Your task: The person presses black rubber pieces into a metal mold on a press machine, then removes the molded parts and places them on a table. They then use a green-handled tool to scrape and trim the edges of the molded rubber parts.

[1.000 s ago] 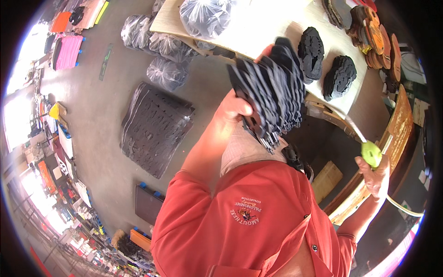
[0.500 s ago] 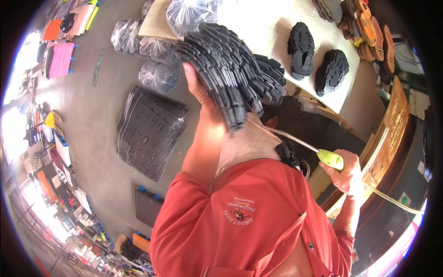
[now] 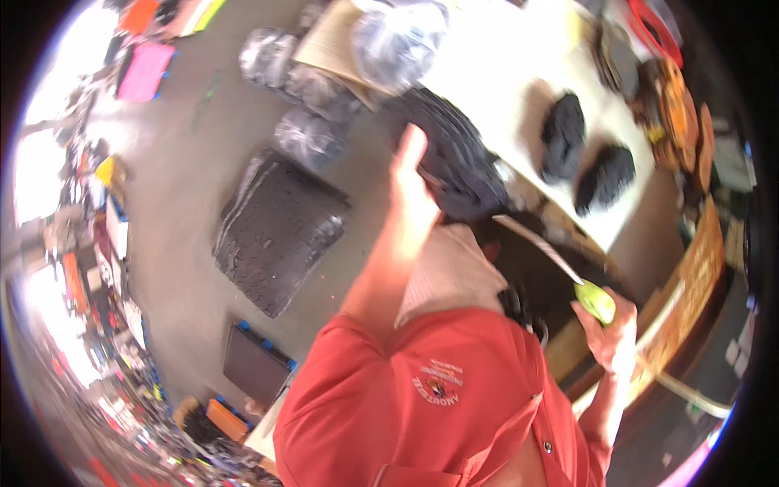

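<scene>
My left hand is closed on a thick stack of black flat cut-out pieces, thumb on its near side. The stack is held tilted beside the table's near edge and is blurred by motion. In my right hand is a tool with a yellow-green handle and a long thin metal rod. Its tip points at the lower right end of the stack, slightly apart from it. A pale hose runs right from behind my right hand; whether it joins the tool, I cannot tell.
Two similar black stacks, one left and one right, lie on the pale table. Clear plastic bags sit at its left corner. Dark perforated sheets lie on the floor. A worn wooden board curves along the right.
The fanned-out stack is now more compact and has turned in my left hand. The rod's tip has come away from beneath the stack. The whole view has shifted.
</scene>
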Tool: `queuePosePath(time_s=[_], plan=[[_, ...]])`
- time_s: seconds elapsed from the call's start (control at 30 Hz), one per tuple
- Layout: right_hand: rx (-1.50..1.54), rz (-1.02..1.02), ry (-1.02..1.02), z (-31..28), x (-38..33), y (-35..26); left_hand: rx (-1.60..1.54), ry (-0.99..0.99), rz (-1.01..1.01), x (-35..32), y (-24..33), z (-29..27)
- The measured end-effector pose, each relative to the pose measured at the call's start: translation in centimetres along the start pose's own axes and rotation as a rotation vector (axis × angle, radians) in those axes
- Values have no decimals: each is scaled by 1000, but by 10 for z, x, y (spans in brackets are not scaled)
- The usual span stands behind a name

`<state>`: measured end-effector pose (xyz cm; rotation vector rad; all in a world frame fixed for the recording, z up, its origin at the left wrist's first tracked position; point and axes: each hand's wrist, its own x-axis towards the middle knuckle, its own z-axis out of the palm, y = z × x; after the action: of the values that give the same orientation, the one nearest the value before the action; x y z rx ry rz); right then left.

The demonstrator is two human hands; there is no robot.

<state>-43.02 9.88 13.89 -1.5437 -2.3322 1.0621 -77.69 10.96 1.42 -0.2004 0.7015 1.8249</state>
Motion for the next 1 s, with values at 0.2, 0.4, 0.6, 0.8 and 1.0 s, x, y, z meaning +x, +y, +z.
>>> queuePosePath(time_s=[0.2,0.4,0.6,0.8,1.0], plan=[[106,267,-192,-15,16,18,63,-167,-210,-27,19,-25],[-325,-52,-308,-39,60,11,419,-662,-103,-46,61,-46],[-274,-72,-432,-58,109,-54,1053,-728,10,-70,107,-70],[-225,38,-545,-55,126,-96,1423,-833,-54,-70,128,-69],[-298,48,-448,-42,135,-92,1372,-909,59,-59,141,-71]])
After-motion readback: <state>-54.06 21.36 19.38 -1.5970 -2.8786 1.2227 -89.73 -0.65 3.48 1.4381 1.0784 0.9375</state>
